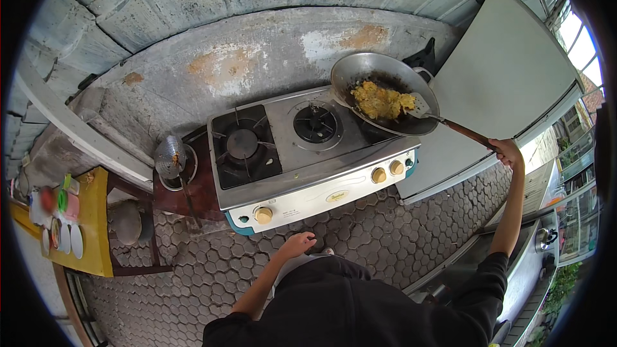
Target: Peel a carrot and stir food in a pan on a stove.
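My right hand [507, 153] is closed around the brown handle of a metal spatula [424, 108], arm stretched out to the right. The spatula's blade lies in a large metal wok [354, 65], against a clump of yellow-orange cooked food [376, 99] that looks like egg. This wok rests tilted over the right end of a gas stove [308, 166]. Whether a flame burns beneath it is hidden. Close to my body, in front of the stove, my left hand [296, 245] hangs with loosely bent fingers and holds nothing.
Left of the stove, a perforated skimmer [169, 156] rests on a metal pot [192, 166]. A yellow-covered table [99, 221] holds plates and containers. A large grey-white cabinet or appliance [487, 86] stands right of the wok. A rough wall [279, 43] rises behind.
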{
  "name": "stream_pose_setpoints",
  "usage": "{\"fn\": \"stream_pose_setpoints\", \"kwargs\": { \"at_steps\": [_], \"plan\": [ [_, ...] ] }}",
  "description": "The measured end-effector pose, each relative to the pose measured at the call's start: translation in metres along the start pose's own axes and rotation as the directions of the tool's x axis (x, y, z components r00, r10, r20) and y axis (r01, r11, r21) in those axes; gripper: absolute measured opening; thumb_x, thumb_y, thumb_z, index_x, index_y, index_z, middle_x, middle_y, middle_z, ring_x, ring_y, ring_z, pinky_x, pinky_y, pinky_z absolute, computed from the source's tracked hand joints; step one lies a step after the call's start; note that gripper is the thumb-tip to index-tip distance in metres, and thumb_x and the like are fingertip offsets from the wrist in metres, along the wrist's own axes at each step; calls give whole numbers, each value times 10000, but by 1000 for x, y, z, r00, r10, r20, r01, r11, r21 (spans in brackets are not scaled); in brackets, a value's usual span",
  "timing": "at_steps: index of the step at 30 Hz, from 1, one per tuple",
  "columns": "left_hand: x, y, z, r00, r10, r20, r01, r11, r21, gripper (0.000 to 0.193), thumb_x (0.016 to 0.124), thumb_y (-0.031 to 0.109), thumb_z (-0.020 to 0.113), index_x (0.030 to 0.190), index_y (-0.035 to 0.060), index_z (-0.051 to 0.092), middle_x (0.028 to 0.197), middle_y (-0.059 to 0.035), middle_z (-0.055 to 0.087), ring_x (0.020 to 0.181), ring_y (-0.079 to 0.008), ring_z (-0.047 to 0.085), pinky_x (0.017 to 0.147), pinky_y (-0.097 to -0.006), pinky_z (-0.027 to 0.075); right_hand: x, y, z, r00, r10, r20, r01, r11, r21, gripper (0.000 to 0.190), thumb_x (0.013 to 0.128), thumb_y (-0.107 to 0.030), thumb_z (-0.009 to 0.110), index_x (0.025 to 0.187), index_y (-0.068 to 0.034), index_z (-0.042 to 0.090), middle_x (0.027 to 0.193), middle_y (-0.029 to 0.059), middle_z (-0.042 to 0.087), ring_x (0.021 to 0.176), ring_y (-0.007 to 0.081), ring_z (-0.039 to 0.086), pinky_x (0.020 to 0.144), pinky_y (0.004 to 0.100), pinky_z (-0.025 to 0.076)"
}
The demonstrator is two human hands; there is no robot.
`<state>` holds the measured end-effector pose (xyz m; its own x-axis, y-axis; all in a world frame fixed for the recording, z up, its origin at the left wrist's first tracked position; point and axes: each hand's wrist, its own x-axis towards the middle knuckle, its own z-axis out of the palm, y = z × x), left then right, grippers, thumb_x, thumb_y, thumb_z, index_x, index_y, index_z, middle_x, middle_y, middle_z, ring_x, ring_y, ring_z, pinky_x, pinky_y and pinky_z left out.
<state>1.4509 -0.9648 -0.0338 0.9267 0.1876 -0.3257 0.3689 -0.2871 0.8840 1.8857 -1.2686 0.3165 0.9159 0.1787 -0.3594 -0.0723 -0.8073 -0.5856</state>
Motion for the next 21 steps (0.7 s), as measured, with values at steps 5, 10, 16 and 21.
{"fn": "stream_pose_setpoints", "kwargs": {
  "at_steps": [5,10,16,21],
  "plan": [
    [-1,-4,1,1000,7,-15,-7,1000,7,405,790,344,491,1022,12,511,871,-167,585,807,-258,572,702,-327,438,-5,-3,-1,999,-22,-35,22,1000,-2,334,733,-351,589,692,-19,574,396,-41,321,282,27,222,255,178,130],
    [-3,-1,1,1000,6,-10,-6,1000,10,407,788,348,492,1016,10,512,863,-164,588,803,-257,572,700,-327,439,-6,-4,2,998,-51,-48,52,998,26,316,734,-328,599,677,-19,562,408,-34,334,285,26,240,248,170,133],
    [0,-2,1,1000,-12,4,12,1000,-1,414,788,350,496,1026,12,507,875,-161,585,809,-254,570,699,-326,440,-16,-16,12,995,-78,-63,75,996,-55,312,726,-312,610,667,-8,575,397,-41,329,298,31,267,262,176,141],
    [2,-11,5,1000,13,16,-13,999,-34,415,785,349,502,1028,13,507,868,-162,583,801,-250,569,695,-323,441,-8,-22,22,978,-199,-58,185,963,-196,321,674,-311,660,714,5,617,401,-32,361,319,44,330,280,193,177]
  ]
}}
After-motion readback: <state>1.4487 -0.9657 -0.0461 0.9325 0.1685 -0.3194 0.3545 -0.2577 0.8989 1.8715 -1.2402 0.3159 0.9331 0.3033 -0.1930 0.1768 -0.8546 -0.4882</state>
